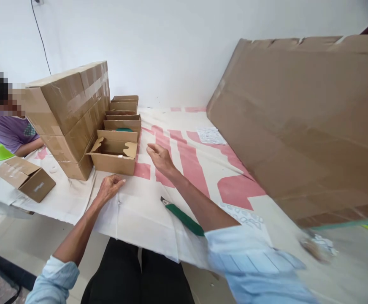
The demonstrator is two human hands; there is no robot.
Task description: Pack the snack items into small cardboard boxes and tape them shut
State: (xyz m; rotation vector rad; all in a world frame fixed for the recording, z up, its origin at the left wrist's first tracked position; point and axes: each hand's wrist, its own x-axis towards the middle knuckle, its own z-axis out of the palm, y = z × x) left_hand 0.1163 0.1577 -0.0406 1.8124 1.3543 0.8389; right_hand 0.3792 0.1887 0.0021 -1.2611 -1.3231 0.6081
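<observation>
My left hand (110,188) is low over the table's near side, its fingers curled and pressed together. What it holds, if anything, is hidden. A tiny pale object (119,203) shows just below it on the cloth. To the right of the open cardboard box (114,164), my right hand (161,157) is raised with fingers closed; I cannot make out anything in them. The box stands upright between and behind the hands, its flaps up, with a small white bit at its front rim. A green-handled utility knife (184,219) lies beneath my right forearm.
Taped cartons (73,109) form a tall stack at left, with another small box (25,178) before it. Several opened boxes (123,120) line up behind. A huge cardboard sheet or carton (304,122) fills the right. A person in purple (8,131) sits behind the stack.
</observation>
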